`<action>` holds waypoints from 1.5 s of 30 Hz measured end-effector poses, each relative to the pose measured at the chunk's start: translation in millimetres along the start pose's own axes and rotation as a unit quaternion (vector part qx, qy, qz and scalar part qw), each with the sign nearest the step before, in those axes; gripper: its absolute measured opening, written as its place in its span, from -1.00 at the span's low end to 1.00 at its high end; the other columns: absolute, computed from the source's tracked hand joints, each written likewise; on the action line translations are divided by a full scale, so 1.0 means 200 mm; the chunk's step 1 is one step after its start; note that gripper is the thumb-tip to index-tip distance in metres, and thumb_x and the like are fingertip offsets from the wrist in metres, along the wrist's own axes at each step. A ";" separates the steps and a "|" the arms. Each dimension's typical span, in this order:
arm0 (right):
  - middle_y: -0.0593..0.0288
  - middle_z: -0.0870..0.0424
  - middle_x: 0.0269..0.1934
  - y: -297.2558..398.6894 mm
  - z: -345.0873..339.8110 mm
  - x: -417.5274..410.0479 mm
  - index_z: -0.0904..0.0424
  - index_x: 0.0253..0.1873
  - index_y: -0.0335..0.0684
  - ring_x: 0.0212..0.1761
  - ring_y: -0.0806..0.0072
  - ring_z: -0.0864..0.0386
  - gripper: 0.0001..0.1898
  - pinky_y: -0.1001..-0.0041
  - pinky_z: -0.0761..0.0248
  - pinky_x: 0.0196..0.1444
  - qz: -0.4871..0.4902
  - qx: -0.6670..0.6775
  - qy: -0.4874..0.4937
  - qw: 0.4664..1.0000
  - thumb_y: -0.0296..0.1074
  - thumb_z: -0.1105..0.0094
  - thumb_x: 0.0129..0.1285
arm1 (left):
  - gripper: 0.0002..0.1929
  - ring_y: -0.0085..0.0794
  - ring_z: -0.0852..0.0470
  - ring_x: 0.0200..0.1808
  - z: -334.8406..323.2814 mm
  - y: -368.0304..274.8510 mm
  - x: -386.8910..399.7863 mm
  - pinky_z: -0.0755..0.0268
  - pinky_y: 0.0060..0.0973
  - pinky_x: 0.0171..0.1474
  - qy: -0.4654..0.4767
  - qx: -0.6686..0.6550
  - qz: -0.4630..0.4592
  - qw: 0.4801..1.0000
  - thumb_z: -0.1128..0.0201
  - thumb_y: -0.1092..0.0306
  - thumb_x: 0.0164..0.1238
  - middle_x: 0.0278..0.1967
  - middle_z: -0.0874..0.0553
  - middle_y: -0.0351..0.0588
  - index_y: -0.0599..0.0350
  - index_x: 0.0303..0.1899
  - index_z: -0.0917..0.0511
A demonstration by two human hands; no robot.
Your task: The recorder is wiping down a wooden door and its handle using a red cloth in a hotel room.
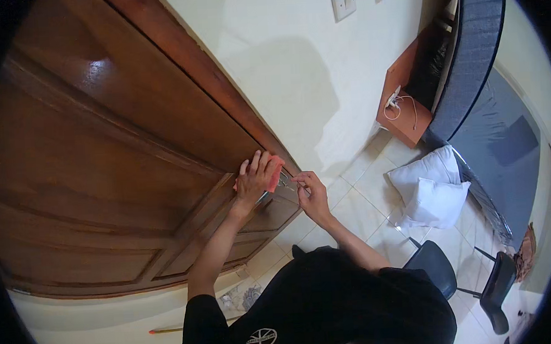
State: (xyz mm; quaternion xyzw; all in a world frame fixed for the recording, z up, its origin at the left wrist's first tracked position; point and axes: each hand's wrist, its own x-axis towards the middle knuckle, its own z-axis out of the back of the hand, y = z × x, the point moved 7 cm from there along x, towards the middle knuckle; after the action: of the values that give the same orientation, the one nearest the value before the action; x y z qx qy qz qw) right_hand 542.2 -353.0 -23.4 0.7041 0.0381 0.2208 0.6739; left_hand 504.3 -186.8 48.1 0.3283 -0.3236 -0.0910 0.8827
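Observation:
A brown panelled wooden door [128, 133] fills the left of the view. My left hand [253, 178] presses a red-pink cloth [274, 173] against the door near its edge, over the metal lock fittings. Part of the metal door handle [262, 197] shows just below that hand. Close to the right of the fittings, my right hand [313, 194] has its thumb and fingers bent near a small metal piece [285, 181] at the lock; whether the fingers grip anything is too small to tell.
A light switch [343, 2] is on the cream wall. White pillows [438, 201] lie on the tiled floor beside a grey mattress [497, 132]. An orange-brown shelf unit [406, 118] holds a white cable. Dark chairs [432, 266] stand at the lower right.

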 end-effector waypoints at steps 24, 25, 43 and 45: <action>0.02 -0.74 0.03 0.04 0.16 0.02 -0.80 0.06 -0.32 0.03 0.25 -0.75 -0.71 0.38 -0.60 0.06 0.033 0.008 -0.019 0.999 -0.70 -0.13 0.40 | -0.54 -0.30 -0.30 0.70 0.04 0.06 -0.38 -0.06 -0.14 0.72 0.141 -0.005 -0.089 0.986 -0.28 -0.10 0.59 0.68 -0.44 -0.25 -0.37 0.41 -0.59; 0.02 -0.74 0.04 0.05 0.12 0.01 -0.80 0.06 -0.32 0.03 0.25 -0.74 -0.70 0.39 -0.59 0.06 0.032 0.025 -0.003 0.999 -0.70 -0.13 0.39 | -0.54 -0.30 -0.30 0.70 0.03 0.06 -0.36 -0.06 -0.14 0.72 0.148 0.002 -0.078 0.986 -0.28 -0.10 0.59 0.68 -0.44 -0.25 -0.37 0.41 -0.59; -0.05 -0.73 0.10 0.01 -0.03 -0.15 -0.81 0.10 -0.33 0.03 0.22 -0.74 -0.69 0.41 -0.58 0.07 0.057 0.015 0.091 0.994 -0.71 -0.14 0.41 | -0.58 -0.22 -0.40 0.63 0.10 0.06 -0.54 -0.14 -0.25 0.74 0.218 -0.128 -0.052 0.966 -0.26 0.19 0.53 0.46 -0.58 -0.12 -0.06 0.34 -0.59; -0.05 -0.73 0.09 0.01 0.01 -0.16 -0.81 0.11 -0.33 0.01 0.22 -0.74 -0.69 0.40 -0.58 0.06 0.058 0.000 0.087 0.995 -0.71 -0.14 0.41 | -0.59 -0.20 -0.45 0.59 0.10 0.06 -0.53 -0.21 -0.26 0.71 0.225 -0.144 -0.062 0.962 -0.29 0.23 0.50 0.41 -0.61 -0.11 -0.02 0.32 -0.59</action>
State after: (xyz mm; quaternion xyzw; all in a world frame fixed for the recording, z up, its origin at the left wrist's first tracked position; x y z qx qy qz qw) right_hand 514.8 -366.5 -29.5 0.6832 0.0553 0.3196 0.6542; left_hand 409.0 -148.6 14.7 0.2292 -0.0793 -0.1150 0.9633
